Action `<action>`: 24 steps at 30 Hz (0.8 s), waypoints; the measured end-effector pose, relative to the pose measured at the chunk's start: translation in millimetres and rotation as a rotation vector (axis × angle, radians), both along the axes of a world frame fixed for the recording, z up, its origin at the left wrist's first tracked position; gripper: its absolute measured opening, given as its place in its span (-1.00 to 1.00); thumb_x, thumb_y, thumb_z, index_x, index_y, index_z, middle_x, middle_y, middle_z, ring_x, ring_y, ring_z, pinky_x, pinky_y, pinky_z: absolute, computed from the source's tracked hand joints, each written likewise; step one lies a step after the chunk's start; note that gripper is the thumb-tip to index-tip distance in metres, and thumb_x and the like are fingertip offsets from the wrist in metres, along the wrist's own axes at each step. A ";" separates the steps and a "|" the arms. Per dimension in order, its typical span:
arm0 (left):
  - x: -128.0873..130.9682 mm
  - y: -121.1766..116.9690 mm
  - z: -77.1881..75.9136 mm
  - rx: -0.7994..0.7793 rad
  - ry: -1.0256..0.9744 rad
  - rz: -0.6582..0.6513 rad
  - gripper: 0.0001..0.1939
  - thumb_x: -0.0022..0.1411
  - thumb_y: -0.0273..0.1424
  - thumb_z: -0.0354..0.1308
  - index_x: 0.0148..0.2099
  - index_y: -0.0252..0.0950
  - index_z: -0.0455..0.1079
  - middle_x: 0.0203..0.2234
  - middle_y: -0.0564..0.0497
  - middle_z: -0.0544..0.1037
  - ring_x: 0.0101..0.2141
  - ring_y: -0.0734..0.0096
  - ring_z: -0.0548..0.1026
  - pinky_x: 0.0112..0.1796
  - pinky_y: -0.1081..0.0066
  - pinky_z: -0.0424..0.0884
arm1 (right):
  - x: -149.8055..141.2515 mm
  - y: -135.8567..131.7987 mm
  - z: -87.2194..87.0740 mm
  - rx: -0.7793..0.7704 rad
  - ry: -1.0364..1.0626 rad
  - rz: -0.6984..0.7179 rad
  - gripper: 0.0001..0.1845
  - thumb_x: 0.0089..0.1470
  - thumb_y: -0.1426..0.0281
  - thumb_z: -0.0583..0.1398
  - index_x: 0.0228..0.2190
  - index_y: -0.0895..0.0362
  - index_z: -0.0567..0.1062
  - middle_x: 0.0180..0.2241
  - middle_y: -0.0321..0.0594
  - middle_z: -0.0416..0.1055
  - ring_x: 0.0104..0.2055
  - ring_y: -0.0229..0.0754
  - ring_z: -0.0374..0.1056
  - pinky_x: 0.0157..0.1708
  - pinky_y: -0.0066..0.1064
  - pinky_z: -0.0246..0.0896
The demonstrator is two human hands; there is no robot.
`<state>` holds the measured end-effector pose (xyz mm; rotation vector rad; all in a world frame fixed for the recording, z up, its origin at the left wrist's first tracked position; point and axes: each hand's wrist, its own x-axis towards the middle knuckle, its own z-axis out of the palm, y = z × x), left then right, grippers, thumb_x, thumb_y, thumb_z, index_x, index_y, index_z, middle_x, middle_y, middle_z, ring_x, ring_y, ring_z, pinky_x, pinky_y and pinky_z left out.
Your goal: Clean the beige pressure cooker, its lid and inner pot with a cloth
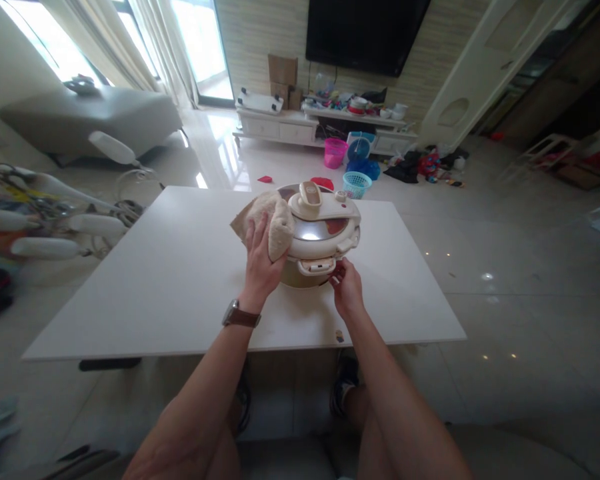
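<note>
A cream electric pressure cooker point(325, 230) stands near the far middle of a white table point(170, 280). My left hand point(261, 257) presses a beige cloth point(275, 217) against the left side of the cooker's lid, fingers closed over the cloth. A brown watch sits on that wrist. My right hand point(347, 287) is at the cooker's front, fingers pinched on the lower body just beside the front handle point(316, 267).
A drying rack point(45, 213) with clutter stands left of the table. A grey sofa point(90, 117) is at far left. Beyond the table, baskets point(356, 183), a pink bin point(334, 152) and toys litter the glossy floor before a TV stand point(325, 123).
</note>
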<state>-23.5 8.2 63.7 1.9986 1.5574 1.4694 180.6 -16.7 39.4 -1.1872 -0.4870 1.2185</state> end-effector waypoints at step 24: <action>40.5 -23.7 -57.3 -0.058 -0.341 -0.029 -0.23 0.39 0.00 0.22 0.51 -0.16 0.24 0.61 -0.04 -0.16 0.55 0.10 -0.54 0.48 0.07 -0.54 | -11.3 -5.9 -1.4 0.068 0.249 0.113 -0.59 -0.10 0.16 0.55 -0.41 0.05 0.48 -0.45 -0.40 0.52 -0.49 -0.34 0.34 -0.53 -0.53 0.29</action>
